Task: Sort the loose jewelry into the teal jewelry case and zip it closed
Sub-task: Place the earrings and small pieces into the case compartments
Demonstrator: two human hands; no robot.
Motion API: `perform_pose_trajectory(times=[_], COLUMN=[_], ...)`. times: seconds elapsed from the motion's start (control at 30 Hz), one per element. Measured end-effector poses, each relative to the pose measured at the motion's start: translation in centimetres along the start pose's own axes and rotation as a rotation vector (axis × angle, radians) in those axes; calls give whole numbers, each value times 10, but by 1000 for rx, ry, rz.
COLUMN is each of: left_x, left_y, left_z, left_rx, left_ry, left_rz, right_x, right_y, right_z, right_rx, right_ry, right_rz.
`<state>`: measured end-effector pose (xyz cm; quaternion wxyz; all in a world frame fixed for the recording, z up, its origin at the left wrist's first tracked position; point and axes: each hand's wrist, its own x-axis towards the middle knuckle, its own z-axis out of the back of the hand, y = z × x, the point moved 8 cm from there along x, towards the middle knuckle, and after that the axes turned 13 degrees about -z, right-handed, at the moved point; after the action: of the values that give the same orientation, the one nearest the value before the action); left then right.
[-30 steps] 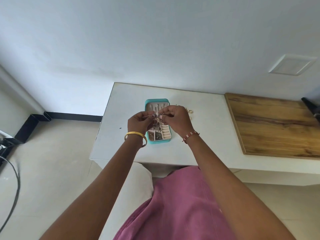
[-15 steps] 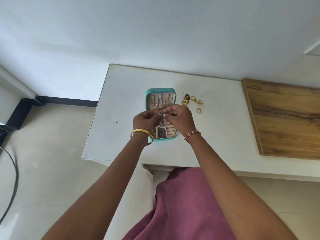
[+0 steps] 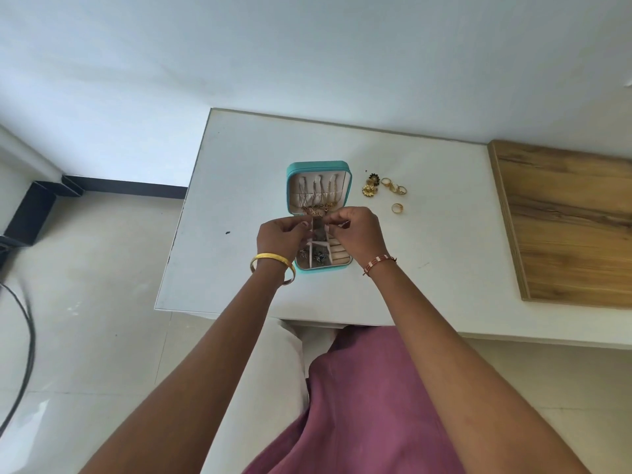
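1. Showing both hands raised over the open teal jewelry case, which lies flat on the white table. Its lid half lies beyond the fingertips and its tray half beneath the palms.
2. Left hand: fingers curled, thumb and forefinger pinched together just left of the gap between the hands. Right hand: likewise curled and pinched, just right of that gap. The item pinched is too small and thin to identify; it is probably a fine chain or its clasp, held taut between the two pinches so that it can be guided onto a lid hook.
3. Necklaces hang in the lid, immediately beyond the fingertips. Hanging them apart, one per hook, presumably keeps the chains from tangling.
4. Divided compartments sit below the fingers, toward the wrists. Small dark pieces already rest in them; the ridged ring rolls to their right look unfilled.
5. Loose gold rings and flower-shaped earrings lie on the table beyond and to the right of the right hand's fingers, well apart from the case, evidently awaiting sorting. One ring lies nearer the right knuckles.
6. Judgement: sorting is partway done; the case is unzipped, and zipping must wait until the loose pieces are stowed.
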<state>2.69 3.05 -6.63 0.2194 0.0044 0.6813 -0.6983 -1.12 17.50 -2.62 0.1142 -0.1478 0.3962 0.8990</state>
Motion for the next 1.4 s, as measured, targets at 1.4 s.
perform_pose_trajectory(times=[1.4], left_x=[-36], left_y=[12], left_z=[19], left_rx=[366], left_ry=[-39], left_rz=[-53], right_x=[-36], right_y=[0], right_z=[-40], right_rx=[-494], right_ry=[-95], right_rz=[-59])
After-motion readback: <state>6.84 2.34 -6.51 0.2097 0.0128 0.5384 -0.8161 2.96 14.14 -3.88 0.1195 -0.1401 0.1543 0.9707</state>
